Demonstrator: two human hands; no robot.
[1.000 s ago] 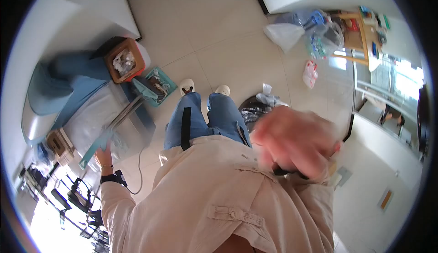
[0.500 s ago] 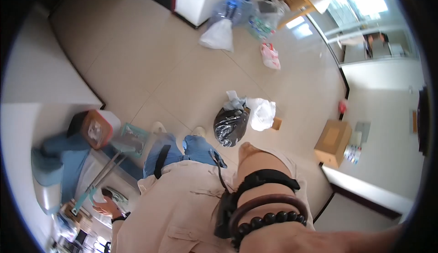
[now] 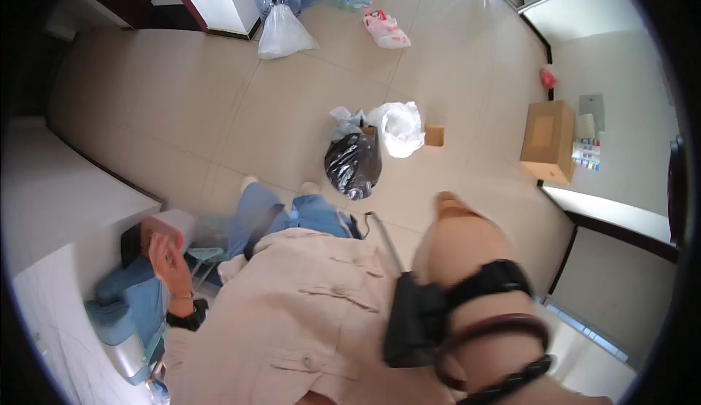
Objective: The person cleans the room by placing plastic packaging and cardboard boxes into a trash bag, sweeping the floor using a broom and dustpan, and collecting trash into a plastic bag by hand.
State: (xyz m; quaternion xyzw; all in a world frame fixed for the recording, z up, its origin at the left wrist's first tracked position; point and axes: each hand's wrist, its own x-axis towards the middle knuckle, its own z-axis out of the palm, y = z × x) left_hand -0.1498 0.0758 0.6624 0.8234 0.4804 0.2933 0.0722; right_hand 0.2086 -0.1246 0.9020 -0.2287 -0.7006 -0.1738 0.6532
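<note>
1 bin [image 3: 168, 224] nr hand [image 3: 169, 265], tiled flr [image 3: 182, 91]

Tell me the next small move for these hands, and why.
I'd probably bring the right forearm down, away from the camera: it looms large and runs off the lower edge, so its grip can't be judged. The left hand, seemingly empty, shows against the bin, and no hand touches the black bag on the floor.

The bin [image 3: 182, 225] is red and white, the jeans [image 3: 315, 214] blue, the floor [image 3: 292, 105] beige with darker lines, and the carton [image 3: 548, 138] near its right edge brown.
</note>
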